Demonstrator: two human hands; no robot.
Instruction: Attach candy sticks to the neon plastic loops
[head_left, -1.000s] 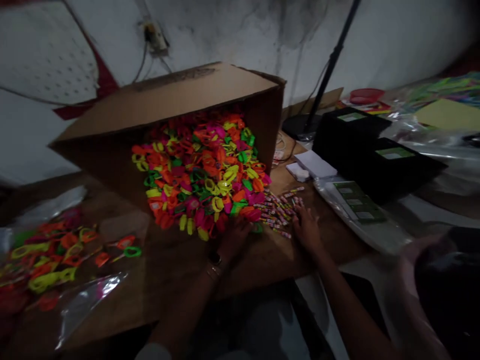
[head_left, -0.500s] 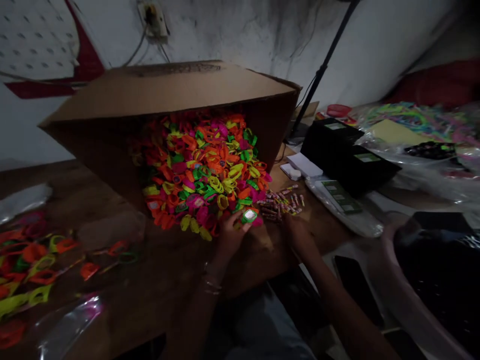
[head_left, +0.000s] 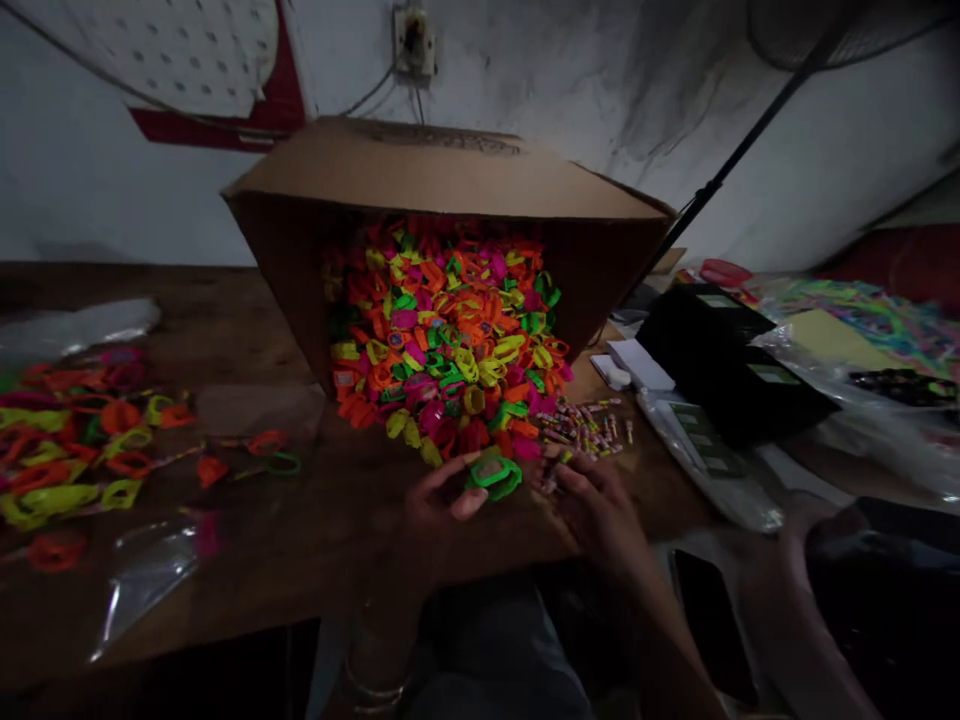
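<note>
My left hand (head_left: 439,505) is closed on a green plastic toy watch (head_left: 501,480), pinched between thumb and fingers in front of the box. To its right, my right hand (head_left: 600,510) has its fingers pinched around a small wrapped candy stick (head_left: 553,466), blurred and partly hidden by the fingertips. Just beyond that hand lies a pile of small candy sticks (head_left: 589,425) in pinkish wrappers. A cardboard box (head_left: 450,180) on its side opens toward me, heaped with toy watches (head_left: 450,340) in orange, yellow, green and pink.
More toy watches (head_left: 90,430) lie at the left of the wooden table (head_left: 300,560), near a clear plastic bag (head_left: 146,580). Black boxes (head_left: 701,350) and a plastic-wrapped pack (head_left: 709,455) stand right. Nearer are a phone (head_left: 712,625) and a pink-rimmed tub (head_left: 802,590).
My view has swung left. My left hand has drawn the green watch toward me and tilted it. My right hand has come away from the candy pile, toward the watch, with a candy stick.
</note>
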